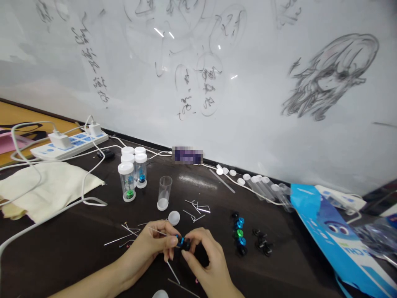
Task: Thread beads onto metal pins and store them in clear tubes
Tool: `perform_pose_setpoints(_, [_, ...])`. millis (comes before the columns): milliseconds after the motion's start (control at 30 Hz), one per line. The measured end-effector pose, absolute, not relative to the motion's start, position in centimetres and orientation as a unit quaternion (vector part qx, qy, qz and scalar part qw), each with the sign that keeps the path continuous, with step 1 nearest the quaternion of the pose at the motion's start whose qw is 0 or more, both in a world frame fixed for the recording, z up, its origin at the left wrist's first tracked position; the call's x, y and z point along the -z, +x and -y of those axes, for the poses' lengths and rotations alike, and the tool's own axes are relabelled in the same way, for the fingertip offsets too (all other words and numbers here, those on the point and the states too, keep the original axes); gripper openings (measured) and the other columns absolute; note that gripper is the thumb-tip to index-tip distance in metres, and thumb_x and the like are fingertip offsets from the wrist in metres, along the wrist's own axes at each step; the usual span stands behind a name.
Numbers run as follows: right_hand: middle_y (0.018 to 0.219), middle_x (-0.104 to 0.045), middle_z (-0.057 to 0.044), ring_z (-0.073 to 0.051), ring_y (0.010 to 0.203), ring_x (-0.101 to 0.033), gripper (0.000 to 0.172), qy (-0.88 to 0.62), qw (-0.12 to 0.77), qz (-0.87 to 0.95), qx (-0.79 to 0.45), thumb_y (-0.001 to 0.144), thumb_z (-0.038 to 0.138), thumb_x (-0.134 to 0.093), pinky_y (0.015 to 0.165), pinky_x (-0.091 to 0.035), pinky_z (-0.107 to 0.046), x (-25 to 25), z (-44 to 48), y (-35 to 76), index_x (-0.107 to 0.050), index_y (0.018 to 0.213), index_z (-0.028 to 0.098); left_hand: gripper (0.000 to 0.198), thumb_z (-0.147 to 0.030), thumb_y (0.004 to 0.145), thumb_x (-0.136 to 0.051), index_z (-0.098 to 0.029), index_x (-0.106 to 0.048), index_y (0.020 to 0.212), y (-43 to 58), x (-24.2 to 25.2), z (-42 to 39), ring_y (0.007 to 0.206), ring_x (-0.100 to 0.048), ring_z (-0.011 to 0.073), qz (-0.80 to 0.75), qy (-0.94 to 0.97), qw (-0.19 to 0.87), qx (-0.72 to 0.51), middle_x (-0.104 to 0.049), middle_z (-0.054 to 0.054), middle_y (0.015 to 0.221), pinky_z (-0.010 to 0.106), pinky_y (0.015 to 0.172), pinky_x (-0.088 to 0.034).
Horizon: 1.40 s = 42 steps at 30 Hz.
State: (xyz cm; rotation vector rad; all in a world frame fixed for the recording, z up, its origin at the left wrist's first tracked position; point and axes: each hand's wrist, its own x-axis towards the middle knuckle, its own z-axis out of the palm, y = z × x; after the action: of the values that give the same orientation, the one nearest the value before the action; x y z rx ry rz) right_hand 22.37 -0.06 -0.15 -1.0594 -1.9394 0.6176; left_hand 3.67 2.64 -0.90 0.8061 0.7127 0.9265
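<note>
My left hand (155, 244) and my right hand (209, 254) meet low in the middle, fingers pinched from both sides on a small blue-and-black round part (183, 242). Its exact kind is partly hidden by my fingertips. A thin metal rod (173, 272) sticks out below my left fingers, and another thin rod end shows above that hand. Just beyond my hands lie a white cap (174, 217) and several bent thin metal rods (197, 209). An uncapped clear tube (164, 193) stands behind them.
Several capped clear tubes (126, 182) with coloured parts stand at left. Blue, green and black round parts (240, 233) and black pieces (263, 242) lie right, near a blue bag (338, 240). Power strip (77, 142), cables and cream cloth (46, 186) occupy the left; the whiteboard (248, 103) rises behind.
</note>
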Motion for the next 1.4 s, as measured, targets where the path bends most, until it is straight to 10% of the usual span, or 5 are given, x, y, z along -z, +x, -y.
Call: perform_pose_setpoints(1400, [0.082, -0.062, -0.001, -0.018, 0.078, -0.057, 0.009, -0.418, 0.406, 0.768, -0.264, 0.088, 0.020, -0.058, 0.074, -0.044, -0.030, 0.37, 0.20, 22.48, -0.059, 0.097, 0.023, 0.021, -0.029, 0.069, -0.081, -0.011, -0.071, 0.074, 3.51, 1.21, -2.56, 0.045, -0.053, 0.0076, -0.314, 0.380, 0.757, -0.429, -0.062, 0.001, 0.053, 0.016, 0.044, -0.039])
